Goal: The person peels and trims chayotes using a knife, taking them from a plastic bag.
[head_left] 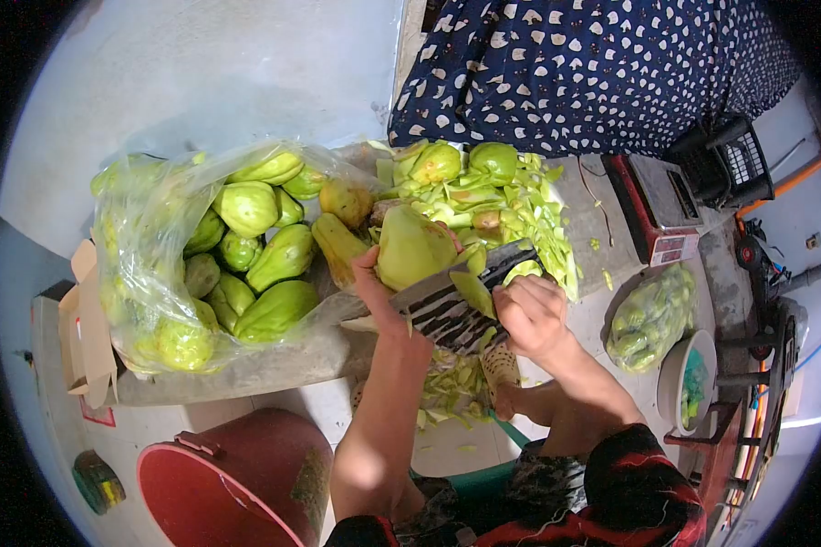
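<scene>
My left hand is wrapped around a large pale green fruit, which looks like a peeled chayote. Close beside it, my right hand is closed in a fist, and what it grips is hidden. A flat grey-and-black striped thing spans the space between my hands; I cannot tell whether it is a blade or a cloth. A strip of green peel rests against it. Beyond my hands is a pile of peels, with a whole green chayote at its back edge.
A clear plastic bag of several green chayotes stands on the grey ledge at left. A red bucket is below. To the right are a red scale, a filled plastic bag and a white basin. Peels litter the floor.
</scene>
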Demonstrator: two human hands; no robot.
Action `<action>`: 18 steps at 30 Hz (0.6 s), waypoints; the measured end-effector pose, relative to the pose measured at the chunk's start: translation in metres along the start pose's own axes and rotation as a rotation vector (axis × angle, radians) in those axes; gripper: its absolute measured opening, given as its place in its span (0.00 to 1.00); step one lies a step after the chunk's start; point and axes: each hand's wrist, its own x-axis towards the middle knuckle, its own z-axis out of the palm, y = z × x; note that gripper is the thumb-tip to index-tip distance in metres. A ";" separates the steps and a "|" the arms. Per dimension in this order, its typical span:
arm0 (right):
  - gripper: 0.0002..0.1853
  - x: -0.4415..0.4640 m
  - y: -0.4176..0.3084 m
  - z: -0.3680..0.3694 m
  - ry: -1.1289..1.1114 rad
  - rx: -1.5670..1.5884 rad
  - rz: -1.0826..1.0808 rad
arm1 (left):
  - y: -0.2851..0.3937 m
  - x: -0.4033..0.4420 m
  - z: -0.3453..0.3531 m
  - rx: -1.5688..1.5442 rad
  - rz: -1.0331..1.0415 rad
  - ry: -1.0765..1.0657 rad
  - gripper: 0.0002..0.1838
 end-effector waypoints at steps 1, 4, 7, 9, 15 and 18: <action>0.08 0.000 0.001 0.000 -0.009 -0.014 0.006 | 0.000 0.000 0.000 0.002 0.013 0.029 0.32; 0.09 0.001 0.007 0.002 -0.036 -0.004 0.095 | 0.002 -0.001 0.001 0.002 0.023 0.064 0.31; 0.12 0.002 0.008 0.002 -0.049 -0.014 0.125 | 0.006 -0.002 0.005 -0.027 0.025 0.096 0.29; 0.13 -0.004 0.014 0.005 -0.071 -0.006 0.167 | 0.008 -0.004 0.010 -0.054 0.026 0.124 0.29; 0.16 0.004 0.013 -0.005 -0.040 0.031 0.146 | 0.011 -0.003 0.011 -0.184 -0.040 0.099 0.34; 0.12 0.007 0.003 -0.009 -0.036 0.045 0.031 | 0.011 -0.002 0.004 0.004 -0.027 0.041 0.34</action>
